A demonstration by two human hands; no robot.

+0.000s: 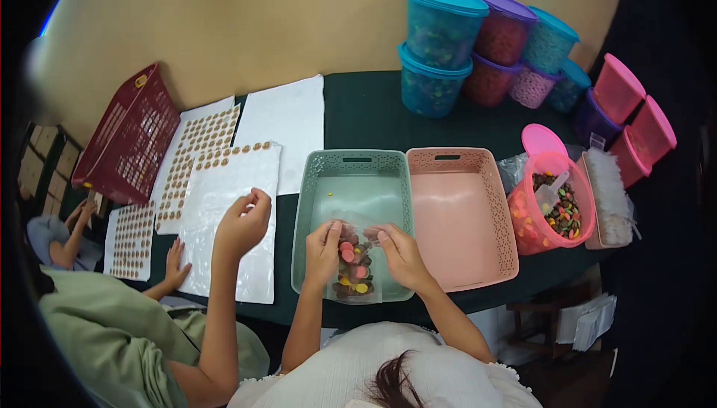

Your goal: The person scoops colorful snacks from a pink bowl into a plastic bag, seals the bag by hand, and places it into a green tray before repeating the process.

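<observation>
A clear plastic bag (356,270) of brown, pink and yellow candies hangs over the front part of the green basket (354,155). At the bag's upper left edge, my left hand (324,249) is closed in a pinch on the plastic. My right hand (398,252) grips the upper right edge, its thumb and fingers together. The candies lie low in the bag, below both hands. Behind it, a tiny yellow piece rests on the basket floor.
A pink basket (457,221) adjoins on the right, then a pink tub (529,217) of candies with a scoop. Stacked lidded tubs (447,27) stand behind. To the left, a co-worker's hand (243,223) is raised over white sheets (258,258) with round stickers, near a red crate (131,139).
</observation>
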